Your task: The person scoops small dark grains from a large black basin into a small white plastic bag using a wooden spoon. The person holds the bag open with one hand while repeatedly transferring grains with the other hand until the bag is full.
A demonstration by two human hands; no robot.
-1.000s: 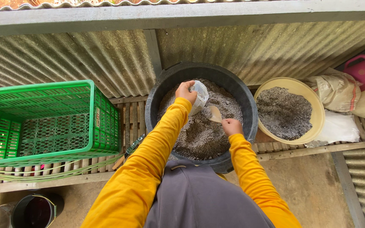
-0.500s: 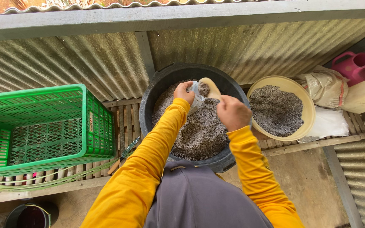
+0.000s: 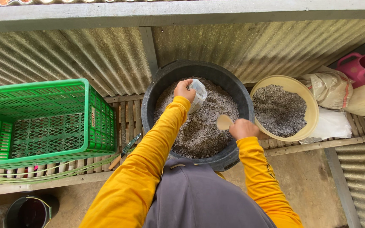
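A large black tub full of grey gritty soil mix sits on a wooden slat bench in front of me. My left hand holds a small clear plastic bag over the far side of the mix. My right hand grips a small pale scoop near the tub's right rim, just above the soil. Both arms wear yellow sleeves.
A green plastic crate stands left of the tub. A tan bowl of grey mix sits to the right, with sacks and a pink watering can beyond. A knife lies on the slats. A dark bucket is on the floor.
My right hand has pulled the scoop back from the bag down toward the tub's right rim. The left hand still holds the bag over the soil.
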